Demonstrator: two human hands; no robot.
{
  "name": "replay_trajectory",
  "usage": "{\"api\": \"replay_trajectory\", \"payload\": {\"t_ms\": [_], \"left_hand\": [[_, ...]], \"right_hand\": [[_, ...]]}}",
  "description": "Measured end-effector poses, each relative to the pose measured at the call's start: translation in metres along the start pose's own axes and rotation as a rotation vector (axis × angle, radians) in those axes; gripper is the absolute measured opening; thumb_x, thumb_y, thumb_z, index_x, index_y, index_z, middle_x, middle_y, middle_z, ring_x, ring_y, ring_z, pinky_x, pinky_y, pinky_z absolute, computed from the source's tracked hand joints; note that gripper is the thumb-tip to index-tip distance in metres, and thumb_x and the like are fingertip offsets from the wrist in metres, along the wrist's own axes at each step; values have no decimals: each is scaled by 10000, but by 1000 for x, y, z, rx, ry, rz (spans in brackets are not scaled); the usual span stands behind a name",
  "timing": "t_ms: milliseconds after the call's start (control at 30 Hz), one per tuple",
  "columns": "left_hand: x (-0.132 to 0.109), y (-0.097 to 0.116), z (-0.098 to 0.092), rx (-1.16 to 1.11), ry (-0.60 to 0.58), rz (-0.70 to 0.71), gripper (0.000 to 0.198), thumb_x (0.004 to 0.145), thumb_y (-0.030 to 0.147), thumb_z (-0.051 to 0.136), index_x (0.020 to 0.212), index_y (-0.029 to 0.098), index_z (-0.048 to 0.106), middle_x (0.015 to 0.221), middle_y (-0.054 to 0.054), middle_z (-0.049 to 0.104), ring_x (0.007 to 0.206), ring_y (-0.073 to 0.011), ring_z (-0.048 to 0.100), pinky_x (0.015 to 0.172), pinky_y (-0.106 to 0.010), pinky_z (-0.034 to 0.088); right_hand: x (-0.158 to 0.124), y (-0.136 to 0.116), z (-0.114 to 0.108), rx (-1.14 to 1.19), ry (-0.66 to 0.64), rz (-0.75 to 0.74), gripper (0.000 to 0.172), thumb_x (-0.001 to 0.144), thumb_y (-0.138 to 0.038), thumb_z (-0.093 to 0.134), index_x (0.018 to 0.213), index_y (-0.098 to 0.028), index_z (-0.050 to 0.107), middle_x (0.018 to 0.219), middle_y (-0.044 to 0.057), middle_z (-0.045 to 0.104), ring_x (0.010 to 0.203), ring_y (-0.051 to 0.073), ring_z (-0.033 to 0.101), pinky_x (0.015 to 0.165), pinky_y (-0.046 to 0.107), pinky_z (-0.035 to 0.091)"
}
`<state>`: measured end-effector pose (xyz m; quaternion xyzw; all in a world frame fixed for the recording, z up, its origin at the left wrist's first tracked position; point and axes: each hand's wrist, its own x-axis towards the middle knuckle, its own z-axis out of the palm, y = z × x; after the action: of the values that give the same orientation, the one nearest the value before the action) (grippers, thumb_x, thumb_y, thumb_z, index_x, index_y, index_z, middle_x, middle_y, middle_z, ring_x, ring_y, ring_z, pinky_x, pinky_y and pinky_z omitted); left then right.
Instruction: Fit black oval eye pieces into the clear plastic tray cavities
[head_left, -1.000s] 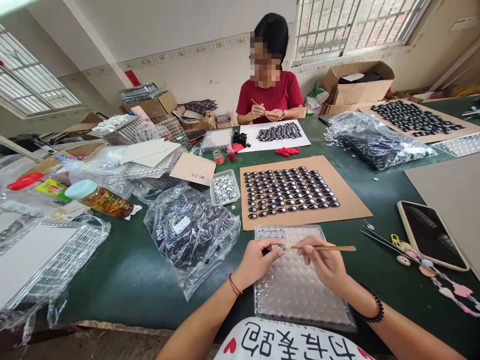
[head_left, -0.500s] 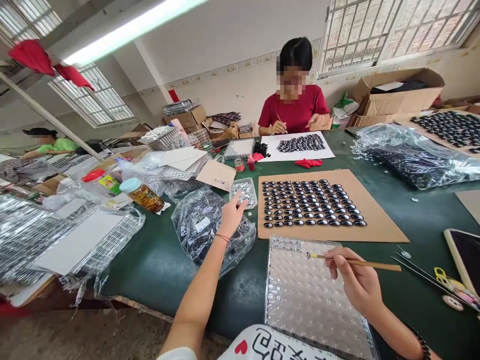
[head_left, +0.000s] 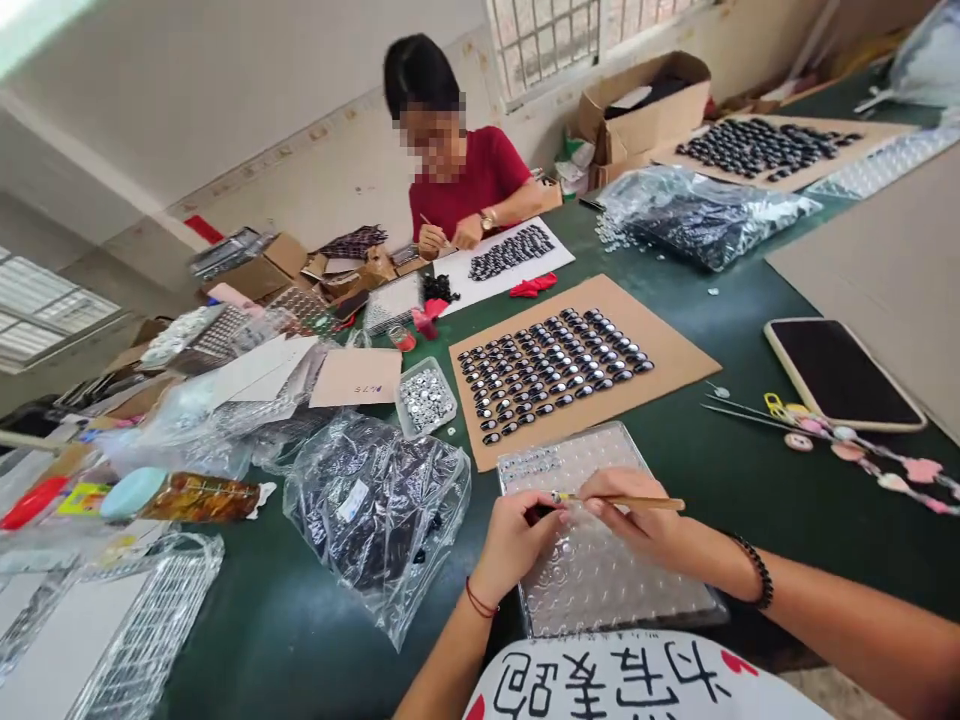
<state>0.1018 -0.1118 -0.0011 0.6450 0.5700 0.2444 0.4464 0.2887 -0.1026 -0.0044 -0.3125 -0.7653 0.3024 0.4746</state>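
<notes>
Bench (head_left: pixel 247 625): green; tray (head_left: pixel 622 595) at near edge
Left hand (head_left: pixel 514 540): fingers pinching small piece (head_left: pixel 556 497)
Right hand (head_left: pixel 637 515): fingers gripping brush (head_left: pixel 664 503) over tray
Room: pale wall (head_left: pixel 315 185), barred window (head_left: pixel 544 40)

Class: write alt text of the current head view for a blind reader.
The right hand holds a wooden stick, its tip near a dark piece in the left hand, above a clear dimpled tray. Beyond, black pieces line cardboard in rows; a co-worker in red sits opposite.
</notes>
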Motion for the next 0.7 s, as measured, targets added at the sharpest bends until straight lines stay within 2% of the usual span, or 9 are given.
{"api": "replay_trajectory", "payload": {"t_ms": [167,300,433,700], "left_hand": [[4,2,3,40,26,-75,299,667,322,658,923,171,691,587,6,574,488,-96,368,479,-221,310],[4,6,2,3,32,-133,301,670,255,631,952,163,685,512,36,498,463,-87,337,466,-213,299],[3,7,0,-12,24,-111,320,679,308,639,958,158,682,472,61,412,458,-82,320,457,-206,276],[3,6,1,20,22,-64,305,688,283,626,964,166,685,490,57,407,469,-83,322,466,-207,277]], "right_hand": [[2,3,-2,-83,-107,-77,221,906,-252,332,799,-193,516,649,16,587,559,113,501,539,237,368],[1,8,0,-129,-112,-101,235,915,-245,318,824,-180,524,651,11,579,542,107,475,532,235,337],[0,8,1,-138,-93,-104,237,920,-244,317,828,-171,523,667,15,582,555,110,471,547,237,338],[-1,10,2,-232,-114,-143,175,900,-205,352,843,-170,514,668,5,561,542,107,440,535,239,314]]}}
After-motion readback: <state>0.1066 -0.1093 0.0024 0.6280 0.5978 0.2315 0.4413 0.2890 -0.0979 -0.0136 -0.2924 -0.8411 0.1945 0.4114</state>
